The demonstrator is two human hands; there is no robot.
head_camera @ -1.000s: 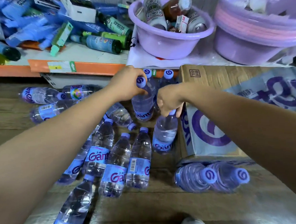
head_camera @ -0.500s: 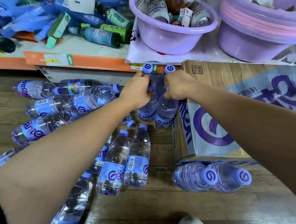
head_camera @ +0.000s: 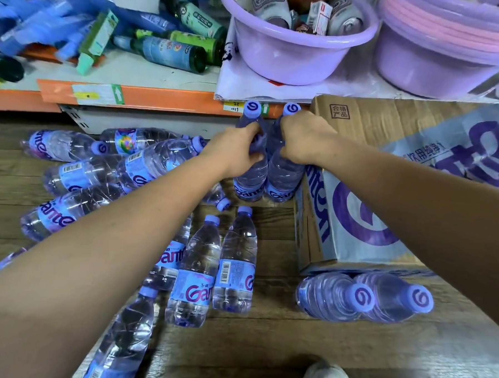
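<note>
Gripping left bottle [head_camera: 250, 178] with left hand [head_camera: 234, 147], right bottle [head_camera: 283, 177] with right hand [head_camera: 305, 139], fingers curled round each. Upright, side by side, beside carton [head_camera: 367, 125].

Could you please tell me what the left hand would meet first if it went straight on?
The left hand grips the left upright clear plastic water bottle; beyond it, probably the orange shelf edge, though depth is unclear.

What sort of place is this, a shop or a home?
Most likely a small shop or its stockroom: an orange shelf edge carries price labels, a water carton sits on the floor, and many same-brand water bottles lie beside two upright bottles gripped by the left hand and right hand.
</note>
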